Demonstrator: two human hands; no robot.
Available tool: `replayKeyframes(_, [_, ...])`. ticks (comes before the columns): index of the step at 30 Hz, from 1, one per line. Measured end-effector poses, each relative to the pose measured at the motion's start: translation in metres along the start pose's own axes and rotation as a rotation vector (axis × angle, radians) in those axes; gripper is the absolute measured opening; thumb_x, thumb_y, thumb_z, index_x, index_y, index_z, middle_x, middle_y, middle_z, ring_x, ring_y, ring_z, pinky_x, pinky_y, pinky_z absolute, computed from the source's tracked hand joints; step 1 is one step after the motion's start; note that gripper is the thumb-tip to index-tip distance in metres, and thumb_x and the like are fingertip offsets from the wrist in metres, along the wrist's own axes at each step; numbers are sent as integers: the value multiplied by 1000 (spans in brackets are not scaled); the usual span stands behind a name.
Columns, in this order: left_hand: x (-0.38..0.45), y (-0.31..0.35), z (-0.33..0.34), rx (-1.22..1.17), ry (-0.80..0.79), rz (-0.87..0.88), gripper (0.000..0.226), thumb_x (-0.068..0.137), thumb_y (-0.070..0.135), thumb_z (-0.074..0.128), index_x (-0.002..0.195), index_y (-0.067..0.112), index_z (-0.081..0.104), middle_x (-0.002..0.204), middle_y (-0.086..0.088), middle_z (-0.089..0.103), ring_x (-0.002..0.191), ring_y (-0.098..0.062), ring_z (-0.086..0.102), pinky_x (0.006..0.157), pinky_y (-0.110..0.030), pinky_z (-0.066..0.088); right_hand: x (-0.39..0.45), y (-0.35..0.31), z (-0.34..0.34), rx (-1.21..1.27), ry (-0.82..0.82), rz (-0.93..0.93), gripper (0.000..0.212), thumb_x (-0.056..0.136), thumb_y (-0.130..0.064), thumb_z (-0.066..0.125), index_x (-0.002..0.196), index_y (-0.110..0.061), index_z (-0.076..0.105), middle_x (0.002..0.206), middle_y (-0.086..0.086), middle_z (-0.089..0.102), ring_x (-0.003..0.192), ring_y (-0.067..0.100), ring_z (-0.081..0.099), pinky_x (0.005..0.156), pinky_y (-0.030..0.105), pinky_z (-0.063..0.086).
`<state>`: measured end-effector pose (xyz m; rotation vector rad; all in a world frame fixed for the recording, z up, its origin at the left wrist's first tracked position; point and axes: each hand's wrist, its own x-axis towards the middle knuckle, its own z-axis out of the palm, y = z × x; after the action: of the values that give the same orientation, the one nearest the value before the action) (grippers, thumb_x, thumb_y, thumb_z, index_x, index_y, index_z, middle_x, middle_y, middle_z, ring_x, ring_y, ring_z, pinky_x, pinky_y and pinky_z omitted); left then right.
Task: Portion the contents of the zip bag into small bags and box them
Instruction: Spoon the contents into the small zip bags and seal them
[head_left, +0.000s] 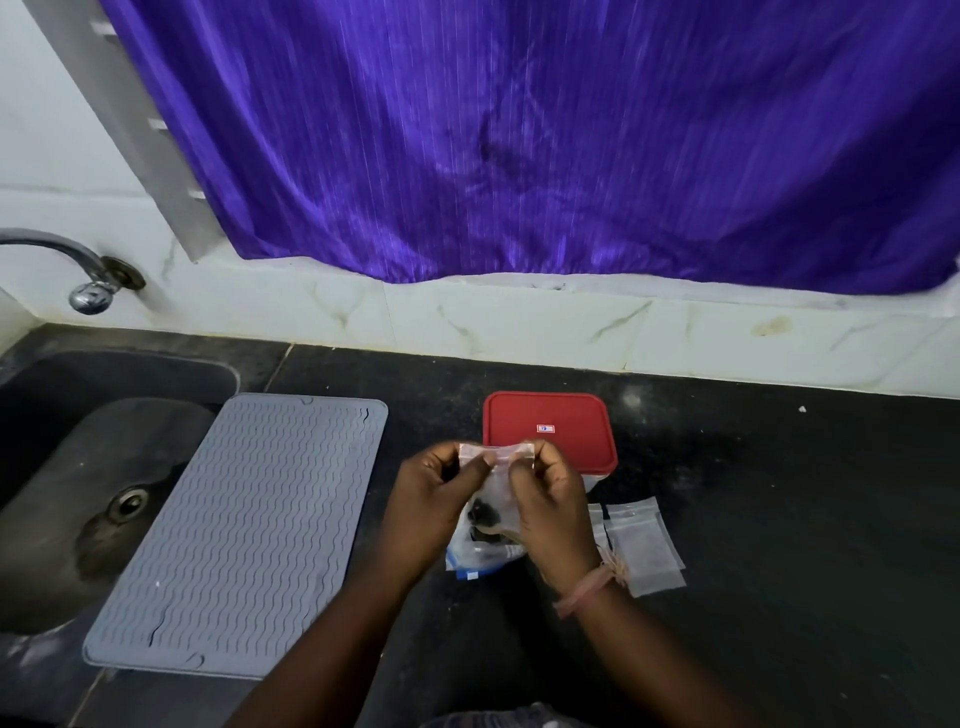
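A small clear bag (496, 486) with dark pieces at its bottom hangs above the counter. My left hand (434, 506) and my right hand (550, 501) each pinch its top strip between thumb and fingers. Under my hands lies the larger zip bag (480, 558) with a blue edge, partly hidden. Just behind stands a box with a red lid (548, 428), closed. A few empty small bags (641, 543) lie flat to the right of my right wrist.
A grey ribbed mat (244, 525) lies on the left, overlapping the dark sink (67, 493). A metal tap (78, 270) juts from the tiled wall. A purple curtain (545, 135) hangs behind the black counter (779, 519).
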<state>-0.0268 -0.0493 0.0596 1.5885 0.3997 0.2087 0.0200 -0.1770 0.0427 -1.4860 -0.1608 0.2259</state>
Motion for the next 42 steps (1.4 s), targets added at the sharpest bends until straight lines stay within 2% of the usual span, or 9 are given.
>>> replayKeyframes(4, [2,-1,5,60,-13,-5,12,98,16,66,97,11,77,85,-11,78,84,-34,74,76,-45,59,-3,2,-2,-8,0,-8,13,99,-11,54,95,-15,66,85,1,69,79,10,62,72,29,53])
replayKeyframes(8, [2,2,2,20,-44,-9,10,95,20,71,98,14,78,87,-9,78,82,-24,74,76,-38,59,-5,1,-9,13,52,-25,12,98,-9,57,91,-12,66,76,-1,67,70,10,59,66,28,51])
replayKeyframes(15, [-8,4,10,32,-84,-7,10,95,13,71,98,10,79,83,-10,79,72,-21,75,63,-28,60,-14,7,-18,42,77,6,7,94,-7,66,87,-4,68,76,15,67,71,17,60,69,38,52])
replayKeyframes(19, [-14,-4,16,45,-90,-36,8,93,10,72,94,7,79,82,-10,79,72,-22,75,65,-28,60,-22,12,-32,15,97,27,8,89,-1,69,82,0,69,80,16,71,75,18,65,76,41,56])
replayKeyframes(26, [-24,-29,40,-116,-91,-187,13,94,14,71,94,2,78,85,-19,75,71,-19,66,68,-31,56,-39,36,-60,29,191,156,8,94,-18,65,94,-21,72,92,5,74,89,27,70,86,49,57])
replayKeyframes(30, [-27,-36,57,-62,-119,-235,11,94,11,70,89,8,80,81,-11,78,71,-17,69,69,-29,56,-48,36,-78,119,154,176,9,94,-10,65,100,-10,71,95,9,74,90,25,70,84,42,57])
replayKeyframes(34, [-31,-54,81,82,-48,-266,18,91,1,69,80,12,79,71,0,77,68,-11,70,65,-20,53,-53,51,-95,-40,150,196,10,93,-14,68,89,-8,74,84,9,75,79,18,70,77,36,58])
replayKeyframes(37, [-40,-75,102,175,-52,-308,19,87,-1,71,75,12,77,71,-1,77,70,-14,69,68,-27,55,-62,72,-116,-122,200,247,11,89,-10,71,80,-4,74,76,12,73,70,13,65,71,34,56])
replayKeyframes(42, [-53,-106,120,208,-75,-504,11,87,19,77,79,13,80,73,-6,78,69,-21,72,71,-37,59,-78,103,-140,-218,228,334,15,90,-8,71,77,2,71,68,13,69,61,7,58,62,26,51])
